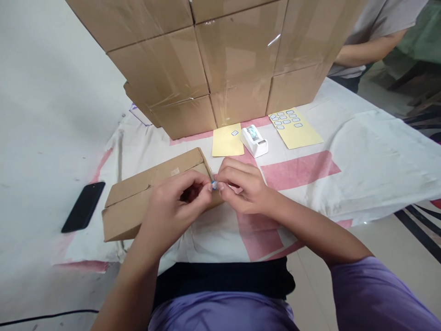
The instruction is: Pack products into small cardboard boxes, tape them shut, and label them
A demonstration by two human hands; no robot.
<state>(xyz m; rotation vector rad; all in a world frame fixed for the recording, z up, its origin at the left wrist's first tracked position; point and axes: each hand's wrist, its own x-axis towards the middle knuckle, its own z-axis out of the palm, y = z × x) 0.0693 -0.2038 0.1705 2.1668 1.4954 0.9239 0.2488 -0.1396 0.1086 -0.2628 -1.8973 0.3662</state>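
You have a tiny blue-and-white piece (214,185), its exact shape too small to tell, up between your hands, by the near right end of a long brown cardboard box (129,209). Your left hand (182,195) pinches it, thumb and forefinger closed together; your right hand (243,184) clamps its other side, fingertips bunched. Just beyond sit a yellow paper sheet (225,146) bearing one small label and a white plastic device (254,140).
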